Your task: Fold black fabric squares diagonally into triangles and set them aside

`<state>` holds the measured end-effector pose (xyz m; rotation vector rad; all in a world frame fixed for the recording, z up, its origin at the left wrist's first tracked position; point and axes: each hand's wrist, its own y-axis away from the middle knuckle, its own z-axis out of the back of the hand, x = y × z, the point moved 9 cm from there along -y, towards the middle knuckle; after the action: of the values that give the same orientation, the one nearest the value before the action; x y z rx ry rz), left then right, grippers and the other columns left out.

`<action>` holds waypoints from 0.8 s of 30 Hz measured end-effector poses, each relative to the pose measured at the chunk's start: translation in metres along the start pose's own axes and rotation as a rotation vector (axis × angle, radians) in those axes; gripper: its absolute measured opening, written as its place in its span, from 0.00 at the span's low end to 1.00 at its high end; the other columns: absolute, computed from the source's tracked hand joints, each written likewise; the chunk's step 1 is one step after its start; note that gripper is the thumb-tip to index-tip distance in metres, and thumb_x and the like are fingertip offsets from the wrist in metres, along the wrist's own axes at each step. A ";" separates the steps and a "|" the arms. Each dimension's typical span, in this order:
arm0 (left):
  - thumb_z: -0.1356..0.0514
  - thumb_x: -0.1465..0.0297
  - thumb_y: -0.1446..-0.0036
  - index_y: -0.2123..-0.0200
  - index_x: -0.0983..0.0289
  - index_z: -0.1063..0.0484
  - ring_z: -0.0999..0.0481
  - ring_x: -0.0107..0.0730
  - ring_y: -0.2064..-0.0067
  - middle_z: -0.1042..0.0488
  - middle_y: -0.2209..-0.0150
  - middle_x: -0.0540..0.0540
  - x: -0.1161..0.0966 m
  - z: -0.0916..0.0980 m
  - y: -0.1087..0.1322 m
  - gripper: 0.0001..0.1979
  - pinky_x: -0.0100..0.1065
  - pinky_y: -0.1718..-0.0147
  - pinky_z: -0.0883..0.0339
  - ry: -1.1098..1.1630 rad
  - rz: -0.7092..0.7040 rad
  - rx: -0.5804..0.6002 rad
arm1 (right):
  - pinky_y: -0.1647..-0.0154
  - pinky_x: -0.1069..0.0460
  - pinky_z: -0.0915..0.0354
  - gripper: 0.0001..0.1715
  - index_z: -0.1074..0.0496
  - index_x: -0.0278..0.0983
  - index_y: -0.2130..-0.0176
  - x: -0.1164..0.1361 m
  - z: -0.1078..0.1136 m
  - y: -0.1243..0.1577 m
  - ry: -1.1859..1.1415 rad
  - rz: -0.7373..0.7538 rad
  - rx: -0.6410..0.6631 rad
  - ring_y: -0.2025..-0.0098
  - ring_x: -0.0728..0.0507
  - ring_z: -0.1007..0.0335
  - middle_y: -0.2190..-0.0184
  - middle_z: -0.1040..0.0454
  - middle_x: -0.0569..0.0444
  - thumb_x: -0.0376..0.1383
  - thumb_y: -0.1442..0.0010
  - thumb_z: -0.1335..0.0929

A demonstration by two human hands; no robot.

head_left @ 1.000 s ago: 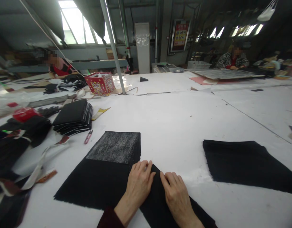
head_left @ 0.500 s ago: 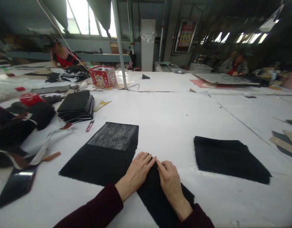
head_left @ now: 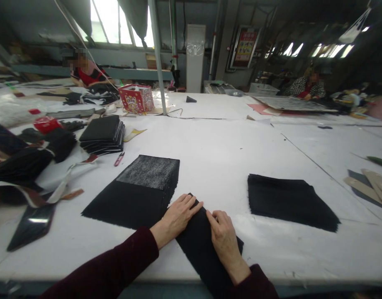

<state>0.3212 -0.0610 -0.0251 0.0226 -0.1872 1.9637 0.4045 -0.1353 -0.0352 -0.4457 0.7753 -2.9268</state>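
A long piece of black fabric (head_left: 198, 245) lies in front of me, its lower end running past the table's front edge. My left hand (head_left: 178, 214) rests on its upper end, fingers stretched flat over the cloth. At the cloth's right edge is my right hand (head_left: 224, 238), index finger extended along the edge and the other fingers curled; its thumb is hidden. Just left of my left hand sits a stack of black fabric pieces (head_left: 131, 203), with a speckled grey patch (head_left: 150, 171) across its far part. Another black fabric pile (head_left: 290, 201) lies to the right.
Pink-handled thread snips (head_left: 119, 159) lie near a folded dark stack (head_left: 102, 135). A glossy dark plate (head_left: 32, 226) and cloth bundles (head_left: 25, 160) occupy the left. Beige templates (head_left: 369, 187) lie far right. A red box (head_left: 137, 99) stands by a pole (head_left: 159, 62). Two people work across the table.
My right hand has slid slightly down along the fabric's edge, a little farther from my left hand. The view has shifted, so the table's front edge now shows.
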 end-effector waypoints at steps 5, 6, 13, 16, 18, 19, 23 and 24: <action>0.48 0.77 0.41 0.38 0.66 0.43 0.37 0.41 0.45 0.32 0.49 0.60 -0.009 0.002 -0.002 0.27 0.41 0.44 0.44 0.019 -0.050 -0.011 | 0.59 0.47 0.38 0.19 0.31 0.31 0.47 -0.004 0.006 0.011 0.016 -0.007 0.003 0.59 0.41 0.39 0.63 0.34 0.48 0.25 0.33 0.42; 0.49 0.77 0.40 0.38 0.67 0.44 0.36 0.40 0.46 0.32 0.49 0.60 -0.012 0.001 -0.002 0.26 0.41 0.44 0.43 0.027 -0.062 -0.007 | 0.59 0.47 0.38 0.19 0.31 0.31 0.47 -0.005 0.008 0.013 0.019 -0.005 0.001 0.60 0.41 0.39 0.63 0.34 0.48 0.25 0.33 0.42; 0.47 0.77 0.40 0.35 0.56 0.46 0.33 0.39 0.52 0.32 0.53 0.57 -0.022 0.000 -0.002 0.30 0.40 0.47 0.40 0.010 -0.101 -0.007 | 0.57 0.46 0.39 0.20 0.32 0.32 0.46 -0.012 0.015 0.026 0.027 -0.043 0.047 0.58 0.40 0.40 0.62 0.34 0.48 0.25 0.33 0.42; 0.47 0.76 0.39 0.37 0.58 0.43 0.34 0.39 0.50 0.32 0.51 0.57 -0.027 0.005 -0.003 0.27 0.41 0.45 0.41 0.010 -0.137 -0.024 | 0.57 0.45 0.39 0.19 0.32 0.32 0.46 -0.014 0.019 0.032 0.031 -0.044 0.060 0.58 0.40 0.40 0.62 0.34 0.48 0.25 0.33 0.41; 0.48 0.75 0.38 0.38 0.61 0.42 0.35 0.38 0.47 0.32 0.48 0.57 -0.032 0.008 -0.004 0.25 0.40 0.44 0.42 0.018 -0.173 -0.037 | 0.57 0.46 0.39 0.19 0.31 0.32 0.46 -0.015 0.022 0.036 0.039 -0.040 0.053 0.59 0.40 0.40 0.62 0.34 0.48 0.25 0.33 0.41; 0.49 0.76 0.37 0.38 0.62 0.42 0.35 0.38 0.47 0.32 0.48 0.58 -0.034 0.009 -0.005 0.24 0.40 0.44 0.42 0.025 -0.186 -0.036 | 0.58 0.46 0.39 0.19 0.31 0.32 0.47 -0.016 0.023 0.038 0.043 -0.039 0.048 0.59 0.40 0.40 0.62 0.34 0.48 0.25 0.33 0.41; 0.51 0.77 0.37 0.37 0.61 0.44 0.32 0.37 0.49 0.30 0.53 0.57 -0.040 0.007 -0.007 0.25 0.37 0.49 0.38 0.041 -0.193 0.020 | 0.58 0.46 0.39 0.18 0.30 0.32 0.48 -0.019 0.030 0.045 0.056 -0.028 0.026 0.60 0.41 0.39 0.63 0.33 0.48 0.25 0.33 0.41; 0.50 0.77 0.37 0.37 0.60 0.44 0.32 0.37 0.51 0.30 0.54 0.57 -0.041 0.006 -0.007 0.26 0.38 0.50 0.37 0.040 -0.189 0.033 | 0.58 0.47 0.39 0.18 0.30 0.32 0.48 -0.019 0.031 0.046 0.053 -0.026 0.021 0.60 0.41 0.39 0.63 0.33 0.49 0.25 0.33 0.41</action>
<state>0.3434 -0.0969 -0.0230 0.0224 -0.1216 1.7775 0.4324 -0.1870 -0.0372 -0.3809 0.7495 -2.9794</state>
